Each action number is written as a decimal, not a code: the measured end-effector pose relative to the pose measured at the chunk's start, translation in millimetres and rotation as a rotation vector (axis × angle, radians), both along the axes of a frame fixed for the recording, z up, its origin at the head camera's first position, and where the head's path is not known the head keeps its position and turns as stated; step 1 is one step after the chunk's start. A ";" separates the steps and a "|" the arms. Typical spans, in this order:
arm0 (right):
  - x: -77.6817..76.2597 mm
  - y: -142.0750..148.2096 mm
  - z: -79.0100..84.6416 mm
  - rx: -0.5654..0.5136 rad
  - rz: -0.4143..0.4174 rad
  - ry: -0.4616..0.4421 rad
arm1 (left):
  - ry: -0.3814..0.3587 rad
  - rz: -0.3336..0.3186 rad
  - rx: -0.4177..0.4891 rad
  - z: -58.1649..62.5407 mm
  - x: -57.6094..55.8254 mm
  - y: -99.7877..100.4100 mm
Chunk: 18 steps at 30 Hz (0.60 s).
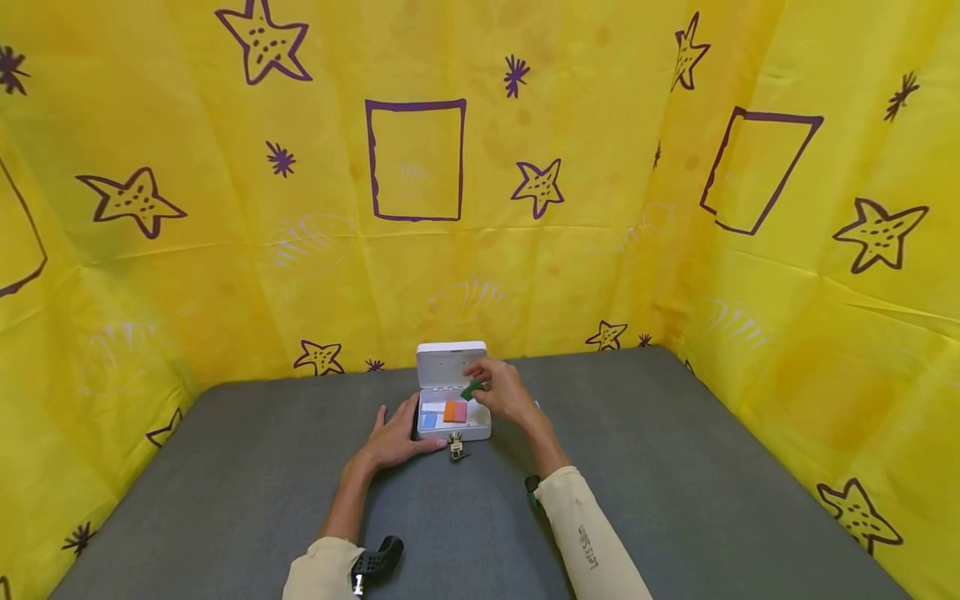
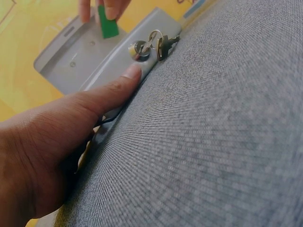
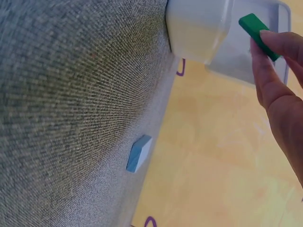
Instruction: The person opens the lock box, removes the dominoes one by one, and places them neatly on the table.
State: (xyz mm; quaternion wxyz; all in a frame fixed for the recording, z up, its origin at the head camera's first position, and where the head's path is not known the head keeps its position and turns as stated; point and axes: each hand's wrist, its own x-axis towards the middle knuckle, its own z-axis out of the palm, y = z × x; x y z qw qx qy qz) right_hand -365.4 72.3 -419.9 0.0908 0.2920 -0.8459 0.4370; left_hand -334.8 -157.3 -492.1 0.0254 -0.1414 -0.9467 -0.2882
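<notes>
A white lockable box (image 1: 474, 433) stands with its lid (image 1: 452, 348) raised at the back. My right hand (image 1: 504, 392) pinches a small green block (image 1: 471, 390) between thumb and fingers, over the box's right side; in the right wrist view the green block (image 3: 255, 33) shows its long flat shape. Inside the box lie an orange block (image 1: 449, 412), a pink block (image 1: 461, 412) and blue and white pieces (image 1: 429, 420). My left hand (image 1: 392, 437) rests against the box's left front corner, thumb straight along the front wall. Keys (image 2: 164, 46) hang from the lock just beyond the thumb tip.
A light blue block (image 3: 138, 153) lies on the grey cloth-covered table (image 1: 247, 483), right of the box. Yellow patterned curtains (image 1: 585, 275) enclose the back and sides, with the raised lid near the back one.
</notes>
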 end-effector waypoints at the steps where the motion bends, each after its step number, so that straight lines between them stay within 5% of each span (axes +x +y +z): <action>1: 0.1 -0.4 0.7 -0.003 -0.007 0.007 | 0.003 -0.003 -0.006 0.2 -0.1 -0.2; 12: -2.0 -0.8 -1.4 -0.043 -0.022 0.070 | 0.011 -0.024 0.007 -3.6 -2.5 -3.1; 18: -1.3 0.0 -0.3 -0.129 0.028 -0.009 | 0.022 -0.028 0.007 -6.3 -4.6 -4.0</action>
